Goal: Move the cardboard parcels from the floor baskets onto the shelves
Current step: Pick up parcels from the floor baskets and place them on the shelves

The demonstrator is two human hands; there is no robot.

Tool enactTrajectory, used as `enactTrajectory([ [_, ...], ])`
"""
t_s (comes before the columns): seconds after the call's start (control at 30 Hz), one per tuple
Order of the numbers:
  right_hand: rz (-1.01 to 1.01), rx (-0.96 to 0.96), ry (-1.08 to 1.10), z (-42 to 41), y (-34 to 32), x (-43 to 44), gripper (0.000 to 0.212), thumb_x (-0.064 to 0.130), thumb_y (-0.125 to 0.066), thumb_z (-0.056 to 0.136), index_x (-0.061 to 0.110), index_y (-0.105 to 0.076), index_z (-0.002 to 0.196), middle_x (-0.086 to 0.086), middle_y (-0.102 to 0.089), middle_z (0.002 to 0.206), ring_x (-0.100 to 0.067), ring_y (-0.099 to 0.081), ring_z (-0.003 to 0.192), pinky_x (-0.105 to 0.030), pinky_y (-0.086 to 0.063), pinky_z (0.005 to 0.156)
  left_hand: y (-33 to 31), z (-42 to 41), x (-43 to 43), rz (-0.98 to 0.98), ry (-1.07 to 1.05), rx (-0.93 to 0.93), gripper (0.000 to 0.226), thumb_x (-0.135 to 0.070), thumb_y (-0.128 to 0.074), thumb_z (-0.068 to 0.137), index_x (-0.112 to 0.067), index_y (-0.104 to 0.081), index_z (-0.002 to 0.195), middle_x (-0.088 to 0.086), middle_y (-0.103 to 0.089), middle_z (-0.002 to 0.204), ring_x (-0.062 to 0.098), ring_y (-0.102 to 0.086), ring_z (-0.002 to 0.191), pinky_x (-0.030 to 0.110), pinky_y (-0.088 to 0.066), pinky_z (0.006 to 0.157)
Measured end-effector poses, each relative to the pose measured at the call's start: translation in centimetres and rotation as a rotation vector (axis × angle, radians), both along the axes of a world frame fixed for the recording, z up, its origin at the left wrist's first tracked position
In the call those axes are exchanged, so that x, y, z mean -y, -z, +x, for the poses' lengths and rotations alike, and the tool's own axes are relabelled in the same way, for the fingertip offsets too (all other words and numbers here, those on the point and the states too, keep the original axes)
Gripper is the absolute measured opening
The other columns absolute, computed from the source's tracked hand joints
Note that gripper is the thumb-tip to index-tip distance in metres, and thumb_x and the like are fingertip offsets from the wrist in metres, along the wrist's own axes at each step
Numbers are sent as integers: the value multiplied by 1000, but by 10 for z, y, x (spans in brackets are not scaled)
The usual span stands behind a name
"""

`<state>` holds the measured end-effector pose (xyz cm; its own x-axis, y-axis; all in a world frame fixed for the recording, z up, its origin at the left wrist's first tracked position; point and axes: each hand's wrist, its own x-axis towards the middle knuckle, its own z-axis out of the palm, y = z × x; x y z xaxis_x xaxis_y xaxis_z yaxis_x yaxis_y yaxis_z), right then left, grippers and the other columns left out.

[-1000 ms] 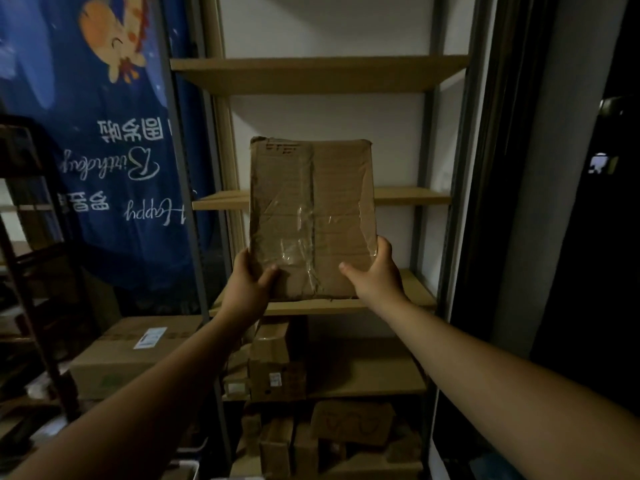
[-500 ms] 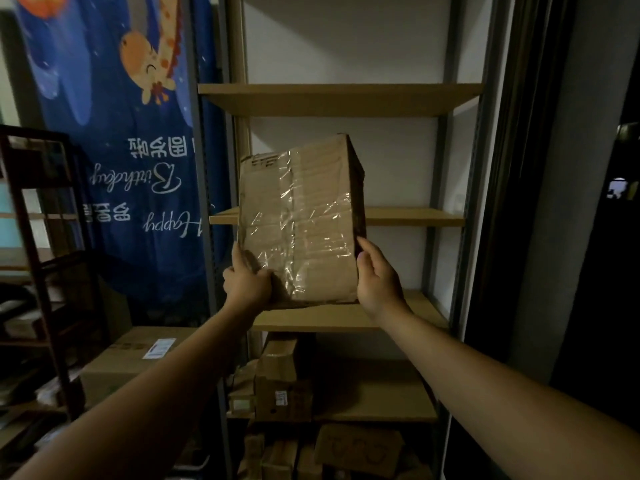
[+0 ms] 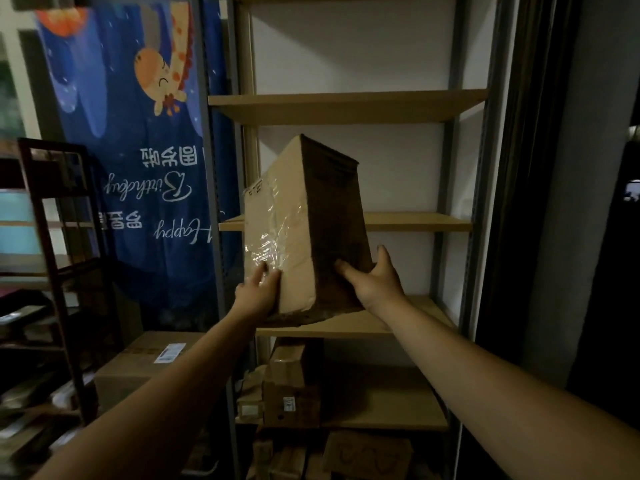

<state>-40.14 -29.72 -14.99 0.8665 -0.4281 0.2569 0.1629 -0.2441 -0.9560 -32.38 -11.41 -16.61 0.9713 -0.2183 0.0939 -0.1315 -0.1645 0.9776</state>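
A tall cardboard parcel (image 3: 304,230) with shiny clear tape on its lit face stands on end at the front left of a wooden shelf (image 3: 408,320), turned so one corner faces me. My left hand (image 3: 258,292) grips its lower left side, fingers on the taped face. My right hand (image 3: 375,282) grips its lower right side, thumb on the dark face. The parcel's bottom edge is at the shelf board; whether it rests fully on it is unclear.
The metal shelf unit has bare boards above (image 3: 346,105) and behind (image 3: 415,221) the parcel. Lower shelves hold several cardboard boxes (image 3: 291,386). A large box (image 3: 149,362) sits on the floor at left, beside a dark wooden rack (image 3: 59,271). A blue banner (image 3: 138,150) hangs behind.
The parcel has turned clockwise, so its narrow dark side now faces me, and it has moved lower toward the shelf board. Both hands kept their hold on its lower sides.
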Motion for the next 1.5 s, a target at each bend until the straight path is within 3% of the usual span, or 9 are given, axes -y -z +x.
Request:
enactTrajectory([
  [0.1,-116,20,40,0,4,-8,34,30,-63,93,17,-57,124,-2,-63,115,-24,-60,108,-27,-48,74,-13,-33,11,-94,179,-11,52,-60,-28,94,-27,-44,129,2,-59,111,16,-60,95,31,-46,70],
  [0.23,-174,87,68,-2,8,-9,8,25,-58,96,23,-61,103,4,-63,96,-12,-58,88,-24,-43,65,-15,-46,15,-164,211,14,68,-65,-24,89,-25,-35,143,-6,-46,126,17,-44,116,42,-33,101],
  [0.4,-143,82,149,0,15,-6,12,23,-54,98,21,-57,110,2,-60,102,-17,-57,96,-26,-43,72,-26,-36,22,-107,86,155,28,-27,-40,101,-26,-52,126,-3,-61,116,17,-58,111,27,-46,81],
  [0.6,-153,105,123,-6,20,-17,34,24,-45,102,23,-50,136,3,-55,127,-14,-51,118,-23,-40,88,-28,-31,34,-49,-3,306,75,-10,-49,94,-40,-8,150,-3,-50,130,13,-56,109,36,-51,88],
  [0.7,-228,117,62,-12,16,-27,45,29,-40,104,19,-37,148,-1,-41,147,-17,-38,135,-22,-30,96,-31,-35,41,-170,-62,235,95,-22,-64,87,-48,4,148,6,-30,149,31,-41,131,57,-38,104],
  [1.03,-353,96,-8,-6,13,-18,40,29,-49,100,22,-47,139,-2,-35,145,-19,-43,127,-31,-44,98,-18,-23,22,-213,-31,125,95,-61,-67,58,-69,-9,133,4,-28,150,34,-43,126,59,-36,104],
  [1.27,-122,-112,142,7,16,22,108,56,-74,75,36,-1,153,-7,-23,156,-35,-30,140,-52,-34,110,-23,-25,6,-240,27,90,85,-72,-54,76,-52,-9,146,7,-36,146,31,-50,118,59,-38,104],
  [1.4,-79,-69,153,8,21,24,105,47,-75,79,36,-1,153,-6,-33,152,-32,-40,134,-48,-42,104,-13,-12,3,-193,43,16,119,-97,-53,39,-52,-20,144,10,-33,148,37,-47,123,61,-41,99],
  [1.5,-91,-57,219,8,23,26,96,36,-71,86,32,-4,154,-5,-32,153,-31,-40,134,-44,-42,101,-18,-11,-1,-194,19,30,84,-81,-57,65,-37,-46,136,8,-47,138,31,-53,118,58,-45,97],
])
